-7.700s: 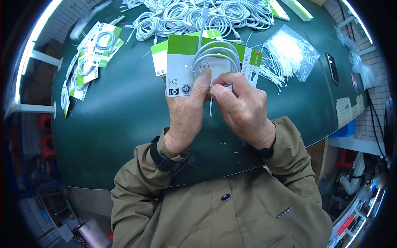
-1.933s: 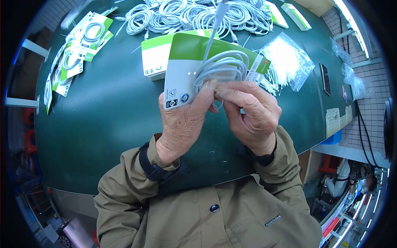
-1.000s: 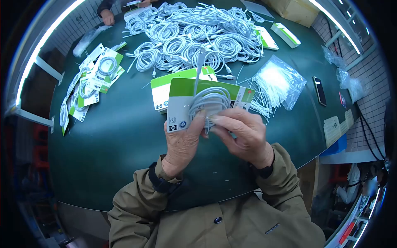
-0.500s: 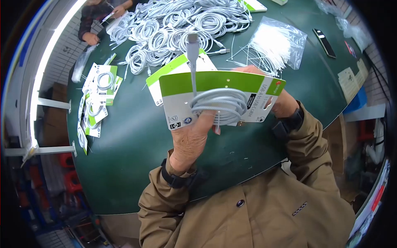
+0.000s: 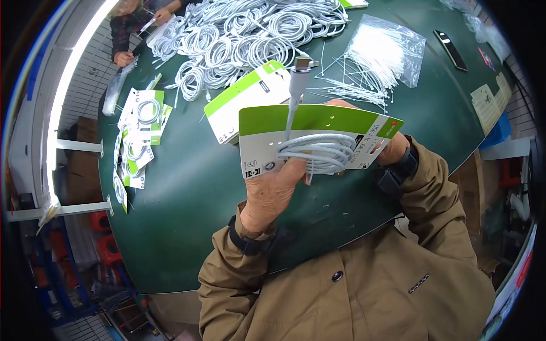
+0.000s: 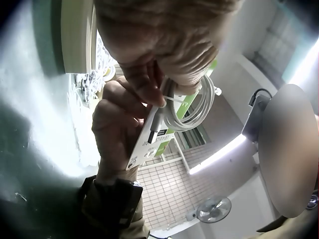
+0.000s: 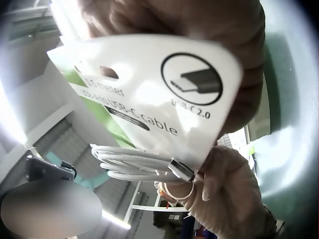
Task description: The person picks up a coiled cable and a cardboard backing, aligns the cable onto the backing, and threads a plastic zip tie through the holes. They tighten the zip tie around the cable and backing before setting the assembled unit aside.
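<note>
A green and white card (image 5: pixel 318 118) is held up with a coiled white cable (image 5: pixel 327 152) against its front; one plug (image 5: pixel 300 79) stands up past the top edge. The left hand (image 5: pixel 269 196) grips the card's lower left part, its thumb on the coil. Behind the card's right end is the right hand (image 5: pixel 395 150), its fingers mostly hidden in the head view. In the right wrist view the right hand (image 7: pixel 199 22) lies behind the card (image 7: pixel 149 74). The left wrist view shows a metal plug (image 6: pixel 154 130) beside the left thumb.
Many coiled cables (image 5: pixel 250 34) cover the table's far side. A card stack (image 5: pixel 244 99) lies behind the held card. Carded cables (image 5: pixel 136 133) lie left; a bag of white ties (image 5: pixel 384 51) and a phone (image 5: pixel 450 50) lie right. Another person's hand (image 5: pixel 123 58) is far left.
The right hand has moved from the coil's lower edge to behind the card's right end. The view has turned, and the card and left hand appear slightly farther right than half a second ago.
</note>
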`<state>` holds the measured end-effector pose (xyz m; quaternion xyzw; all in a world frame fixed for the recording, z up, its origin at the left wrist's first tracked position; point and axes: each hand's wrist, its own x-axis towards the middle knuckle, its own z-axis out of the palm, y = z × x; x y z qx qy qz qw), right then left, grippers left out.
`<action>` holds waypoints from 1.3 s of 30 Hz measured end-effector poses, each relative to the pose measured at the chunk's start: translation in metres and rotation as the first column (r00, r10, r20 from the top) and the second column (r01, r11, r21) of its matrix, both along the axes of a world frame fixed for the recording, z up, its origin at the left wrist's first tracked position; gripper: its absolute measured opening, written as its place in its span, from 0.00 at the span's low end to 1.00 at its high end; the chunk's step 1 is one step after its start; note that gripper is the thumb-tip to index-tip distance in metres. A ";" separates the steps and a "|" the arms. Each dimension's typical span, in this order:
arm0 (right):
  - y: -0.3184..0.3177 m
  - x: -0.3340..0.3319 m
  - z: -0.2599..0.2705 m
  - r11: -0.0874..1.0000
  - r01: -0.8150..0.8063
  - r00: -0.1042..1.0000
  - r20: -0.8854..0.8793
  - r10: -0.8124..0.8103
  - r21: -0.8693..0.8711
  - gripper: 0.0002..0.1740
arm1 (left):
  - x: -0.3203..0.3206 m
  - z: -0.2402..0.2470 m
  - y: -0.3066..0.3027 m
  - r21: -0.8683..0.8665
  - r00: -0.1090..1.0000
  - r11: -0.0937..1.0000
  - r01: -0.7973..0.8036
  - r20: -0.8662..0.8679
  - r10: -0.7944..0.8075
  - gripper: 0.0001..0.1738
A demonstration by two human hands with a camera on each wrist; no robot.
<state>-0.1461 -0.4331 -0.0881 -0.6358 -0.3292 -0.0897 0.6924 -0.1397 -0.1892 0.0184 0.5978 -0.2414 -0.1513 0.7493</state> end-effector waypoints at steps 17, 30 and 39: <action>0.016 0.002 0.090 0.994 -0.032 0.703 -0.704 0.095 0.102 0.34 | -0.003 0.007 -0.005 0.056 0.980 0.998 -0.027 -0.198 0.037 0.11; 0.022 0.007 0.057 0.981 0.102 0.994 -0.032 -0.109 -0.163 0.28 | 0.008 0.014 0.008 0.229 0.979 0.952 0.204 -0.058 -0.196 0.32; 0.027 0.005 0.059 0.975 0.120 0.992 -0.022 -0.126 -0.185 0.27 | 0.006 0.007 0.008 0.075 0.954 0.979 0.188 -0.249 -0.164 0.33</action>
